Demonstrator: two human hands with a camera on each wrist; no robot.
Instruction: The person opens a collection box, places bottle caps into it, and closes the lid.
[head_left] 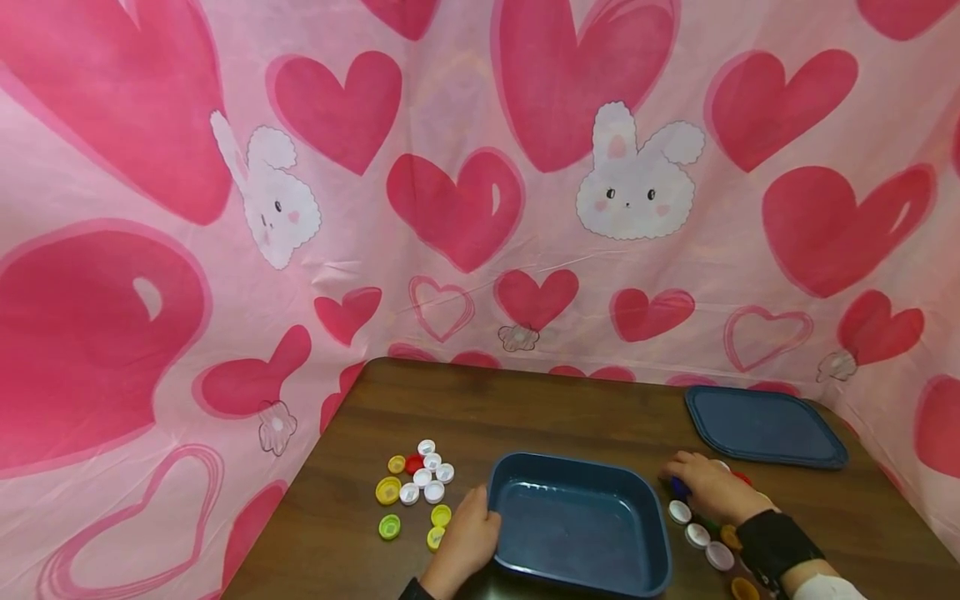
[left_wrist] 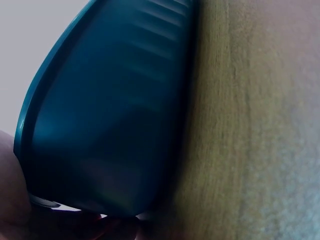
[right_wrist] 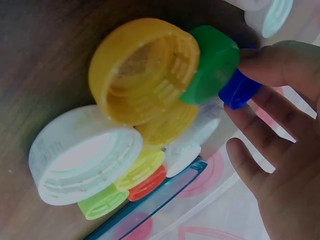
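A deep dark-blue plastic container [head_left: 577, 471] sits on the table, its inside bare. My left hand [head_left: 468, 533] holds its left side; the left wrist view shows the container's wall [left_wrist: 100, 110] up close, with part of the hand [left_wrist: 12, 195] at the rim and fingers dark below. On the right, my right hand [head_left: 716, 486] pinches a blue bottle cap [right_wrist: 240, 90] between thumb and fingers [right_wrist: 270, 117]. Beside that cap are a green cap [right_wrist: 212, 65], a large orange-yellow cap [right_wrist: 145, 72] and a white cap [right_wrist: 85, 155], among several others.
Left of the container lies a loose group of caps: white caps [head_left: 422, 477], a red cap [head_left: 415, 463], yellow caps [head_left: 387, 490] and a green cap [head_left: 389, 527]. A flat blue lid [head_left: 765, 425] rests at the back right. A heart-patterned cloth [head_left: 450, 208] hangs behind the wooden table [head_left: 480, 408].
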